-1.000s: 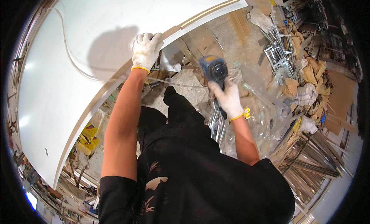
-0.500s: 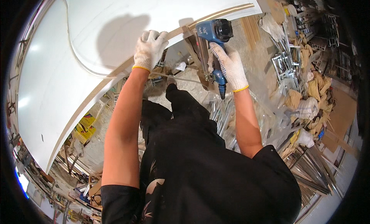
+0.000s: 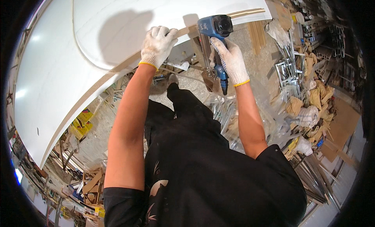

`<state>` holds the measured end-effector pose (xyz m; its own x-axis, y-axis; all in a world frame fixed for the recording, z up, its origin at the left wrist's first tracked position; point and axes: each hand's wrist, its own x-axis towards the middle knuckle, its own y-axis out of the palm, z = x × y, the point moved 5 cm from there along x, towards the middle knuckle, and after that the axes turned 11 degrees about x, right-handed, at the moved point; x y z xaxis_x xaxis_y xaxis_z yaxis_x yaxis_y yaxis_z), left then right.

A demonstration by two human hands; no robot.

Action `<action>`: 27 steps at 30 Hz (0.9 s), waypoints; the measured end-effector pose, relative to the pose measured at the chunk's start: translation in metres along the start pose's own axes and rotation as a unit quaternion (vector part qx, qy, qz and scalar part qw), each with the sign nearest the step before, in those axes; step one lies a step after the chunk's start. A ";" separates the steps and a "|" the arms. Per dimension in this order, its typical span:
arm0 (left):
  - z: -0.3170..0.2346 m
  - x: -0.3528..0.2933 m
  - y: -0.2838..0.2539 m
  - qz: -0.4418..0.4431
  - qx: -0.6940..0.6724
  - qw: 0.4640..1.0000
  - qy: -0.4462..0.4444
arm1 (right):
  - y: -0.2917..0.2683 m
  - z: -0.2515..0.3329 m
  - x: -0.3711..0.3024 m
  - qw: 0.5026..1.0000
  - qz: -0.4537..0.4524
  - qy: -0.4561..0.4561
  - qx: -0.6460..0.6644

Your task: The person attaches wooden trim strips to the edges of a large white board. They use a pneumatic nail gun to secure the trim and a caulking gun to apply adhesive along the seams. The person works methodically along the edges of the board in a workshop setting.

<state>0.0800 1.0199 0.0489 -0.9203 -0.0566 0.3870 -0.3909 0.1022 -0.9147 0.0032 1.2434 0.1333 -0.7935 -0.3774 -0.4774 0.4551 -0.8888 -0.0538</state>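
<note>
A large white panel with faint grey veining lies in front of me, and a thin wooden strip runs along its near edge. My left hand, in a white knit glove, is closed over this edge with the strip under its fingers. Gloved likewise, my right hand wraps round the handle of a blue pneumatic nail gun with a black cap. The gun's head is at the strip, to the right of my left hand; whether its nose touches the wood is hidden.
A pale hose curves over the panel. Clear plastic wrapping lies on the floor by my right forearm. Farther right are metal frames and crumpled brown paper. Yellow packaging lies under the panel at left.
The whole view has shifted slightly. The nail gun is a little farther left along the panel's edge, nearer my left hand. Both hands keep their grips.
</note>
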 end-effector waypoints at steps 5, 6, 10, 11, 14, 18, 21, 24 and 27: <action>-0.001 0.001 -0.004 -0.012 -0.003 1.000 -0.006 | 0.002 0.005 -0.001 1.000 0.009 0.006 -0.026; 0.000 0.001 -0.005 -0.013 -0.001 1.000 -0.008 | 0.002 0.005 -0.001 1.000 0.015 0.014 -0.019; -0.002 0.002 -0.003 0.032 0.016 0.999 -0.021 | 0.008 0.009 -0.004 1.000 0.026 0.007 -0.015; -0.002 0.003 0.000 0.043 0.030 0.998 -0.020 | 0.010 0.009 -0.004 0.999 0.032 0.000 -0.018; -0.001 0.003 0.003 0.044 0.014 0.998 -0.031 | 0.014 0.006 -0.004 0.999 0.044 0.005 -0.029; 0.008 -0.019 -0.007 0.031 0.008 0.997 -0.076 | 0.023 0.005 -0.005 0.998 0.048 0.005 -0.030; 0.027 -0.043 -0.017 0.099 0.036 0.988 -0.110 | 0.029 -0.002 -0.004 0.998 0.059 0.013 -0.017; 0.054 -0.081 -0.039 0.115 0.086 0.981 -0.127 | 0.039 -0.003 -0.007 0.998 0.066 0.009 -0.009; 0.082 -0.123 -0.068 0.069 0.042 0.984 -0.162 | 0.053 -0.008 -0.011 0.996 0.089 0.026 -0.015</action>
<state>0.2211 0.9385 0.0540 -0.9074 -0.3620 0.2134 -0.2471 0.0490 -0.9677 0.0392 1.2029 0.1287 -0.6767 -0.5141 -0.5270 0.5999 -0.8000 0.0102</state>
